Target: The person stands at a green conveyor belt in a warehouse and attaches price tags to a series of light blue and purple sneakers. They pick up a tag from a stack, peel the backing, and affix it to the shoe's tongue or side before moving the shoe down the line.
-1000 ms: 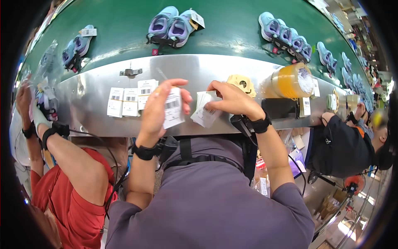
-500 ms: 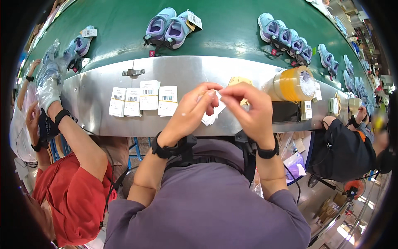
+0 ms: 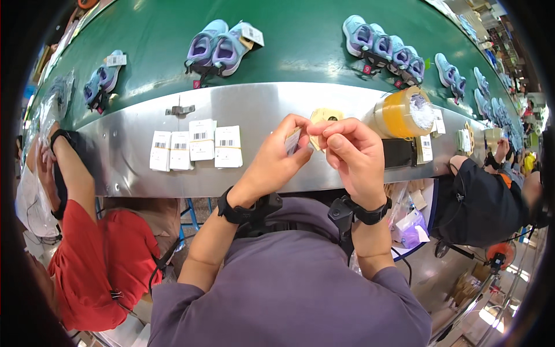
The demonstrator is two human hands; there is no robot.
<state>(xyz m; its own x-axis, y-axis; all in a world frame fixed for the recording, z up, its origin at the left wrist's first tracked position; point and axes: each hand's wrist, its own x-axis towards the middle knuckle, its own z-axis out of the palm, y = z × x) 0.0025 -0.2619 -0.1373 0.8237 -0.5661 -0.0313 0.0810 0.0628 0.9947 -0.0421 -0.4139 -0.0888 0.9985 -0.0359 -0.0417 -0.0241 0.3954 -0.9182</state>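
My left hand (image 3: pixel 278 155) is closed around some white printed tags (image 3: pixel 293 142), which show between its thumb and fingers. Fingertips of my right hand (image 3: pixel 356 155) are pinched together just beside it; whatever they hold is too small to make out. A small yellowish piece (image 3: pixel 315 140) shows between the two hands. Behind them a yellow card (image 3: pixel 327 114) lies on the metal ledge (image 3: pixel 260 104). Left of my hands, several banded stacks of white barcode tags (image 3: pixel 201 140) sit on the ledge.
A big roll of clear tape (image 3: pixel 399 115) stands at the right of the ledge. Pairs of light-blue shoes (image 3: pixel 222 49) sit on the green belt (image 3: pixel 295 46). A co-worker in a red shirt (image 3: pixel 104 266) handles clear plastic at left; another in dark clothes (image 3: pixel 480 202) is at right.
My hands have shifted a little, and the white tags that were below them now show inside my left hand. The shoes appear slightly further left. The co-worker's arms at left have moved.
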